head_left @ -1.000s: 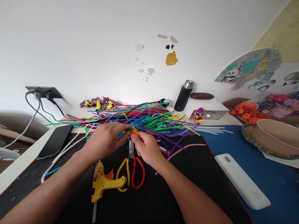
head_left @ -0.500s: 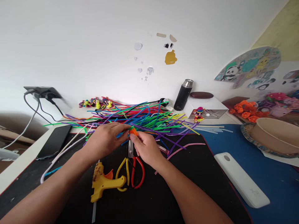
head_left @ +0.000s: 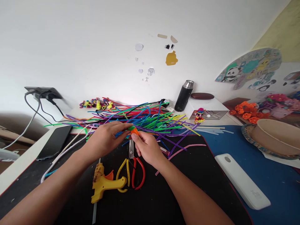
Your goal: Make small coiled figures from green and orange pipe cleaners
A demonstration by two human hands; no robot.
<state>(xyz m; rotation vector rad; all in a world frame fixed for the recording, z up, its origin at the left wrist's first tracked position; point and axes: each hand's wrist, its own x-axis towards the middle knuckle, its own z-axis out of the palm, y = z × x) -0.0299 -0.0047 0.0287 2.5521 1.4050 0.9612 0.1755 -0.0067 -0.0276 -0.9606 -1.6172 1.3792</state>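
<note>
My left hand (head_left: 106, 138) and my right hand (head_left: 147, 147) meet over the black mat (head_left: 164, 193), fingertips pinched together on a small orange pipe-cleaner piece (head_left: 134, 131) with a bit of green at its top. Right behind them lies a big heap of coloured pipe cleaners (head_left: 145, 120). Below the hands rest red-handled scissors (head_left: 137, 170), yellow-handled scissors (head_left: 123, 172) and a yellow glue gun (head_left: 104, 181).
A black phone (head_left: 55, 142) and white cords lie at the left. A black flask (head_left: 184, 96) stands at the back. A white slab-shaped device (head_left: 242, 181) lies on the blue mat at right, with a round tan bowl (head_left: 275, 136) and orange craft flowers (head_left: 246, 113) beyond.
Both hands stay pinched on the orange piece; the fingers have shifted slightly around it. Nothing else has moved.
</note>
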